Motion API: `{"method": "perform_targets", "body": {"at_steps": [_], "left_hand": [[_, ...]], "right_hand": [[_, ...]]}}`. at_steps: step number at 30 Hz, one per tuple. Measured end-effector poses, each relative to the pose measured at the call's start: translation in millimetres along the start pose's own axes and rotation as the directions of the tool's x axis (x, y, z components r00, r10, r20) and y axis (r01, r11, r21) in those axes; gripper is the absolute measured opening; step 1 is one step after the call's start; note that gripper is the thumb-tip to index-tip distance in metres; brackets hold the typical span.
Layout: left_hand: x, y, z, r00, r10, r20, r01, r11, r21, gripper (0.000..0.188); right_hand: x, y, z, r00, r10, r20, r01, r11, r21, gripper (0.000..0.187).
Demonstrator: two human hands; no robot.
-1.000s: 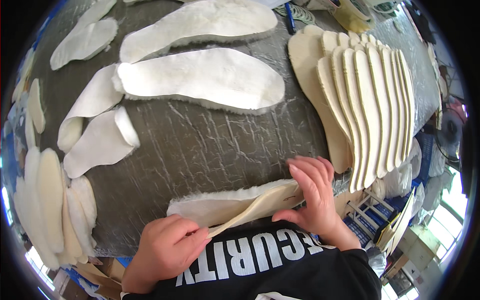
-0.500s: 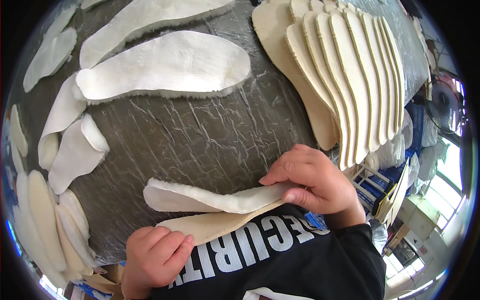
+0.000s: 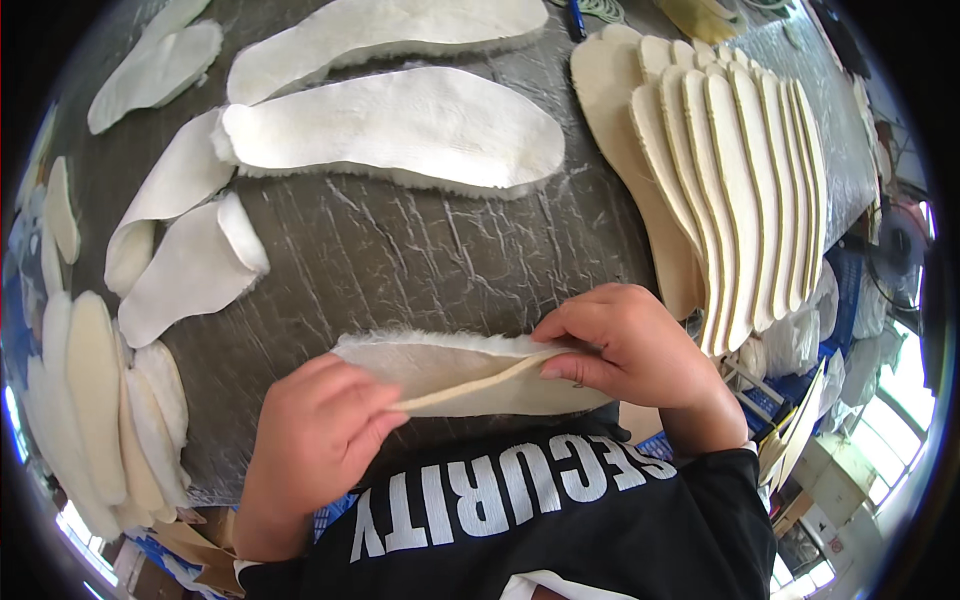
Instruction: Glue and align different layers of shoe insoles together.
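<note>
At the near edge of the table I have two insole layers together: a white fleece insole (image 3: 400,362) with its fuzzy edge facing away from me, and a beige insole (image 3: 525,392) on the near side. A gap shows between them toward the left. My left hand (image 3: 325,425), slightly blurred, is closed on the left part of the beige insole's edge. The thumb and fingers of my right hand (image 3: 630,345) pinch both layers together at their right end. Its thumb lies on the near side.
Large white fleece insoles (image 3: 390,130) lie across the far table, and curled ones (image 3: 195,270) at the left. Beige insoles (image 3: 740,200) are fanned in overlapping rows at the right. A pile of finished-looking insoles (image 3: 95,400) sits at the left edge. Blue crates (image 3: 850,290) stand beyond the right edge.
My left hand has moved up and right, from the beige insole's left end farther along its edge. The two layers have turned and come closer together. My right hand keeps its pinch.
</note>
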State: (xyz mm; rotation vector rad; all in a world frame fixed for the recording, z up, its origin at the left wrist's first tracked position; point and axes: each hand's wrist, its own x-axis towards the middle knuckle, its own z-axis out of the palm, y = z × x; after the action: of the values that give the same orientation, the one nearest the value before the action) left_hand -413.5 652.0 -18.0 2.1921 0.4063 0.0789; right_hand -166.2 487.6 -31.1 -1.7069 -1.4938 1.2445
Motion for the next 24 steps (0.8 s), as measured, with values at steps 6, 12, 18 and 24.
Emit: {"method": "perform_targets", "body": {"at_steps": [6,12,18,24], "left_hand": [[11.2,-10.3,3.9,0.969,-0.245,0.029,0.247,0.957,-0.154,0.013],[17.0,-15.9,6.8,0.954,-0.297,0.03,0.298,0.942,-0.156,0.011],[20.4,-16.3,6.5,0.95,-0.309,0.04,0.311,0.945,-0.096,0.01],[15.7,-14.6,8.6,0.848,-0.526,0.07,0.507,0.763,-0.402,0.01]], "right_hand": [[2.3,0.5,7.3,0.993,0.054,-0.102,-0.071,0.983,-0.169,0.027],[2.9,-12.4,14.6,0.989,0.019,-0.149,-0.086,0.886,-0.456,0.042],[9.0,-17.7,42.4,0.971,-0.222,-0.093,0.184,0.934,-0.306,0.074],[33.1,-20.2,80.7,0.91,-0.41,-0.052,0.36,0.848,-0.389,0.07]]}}
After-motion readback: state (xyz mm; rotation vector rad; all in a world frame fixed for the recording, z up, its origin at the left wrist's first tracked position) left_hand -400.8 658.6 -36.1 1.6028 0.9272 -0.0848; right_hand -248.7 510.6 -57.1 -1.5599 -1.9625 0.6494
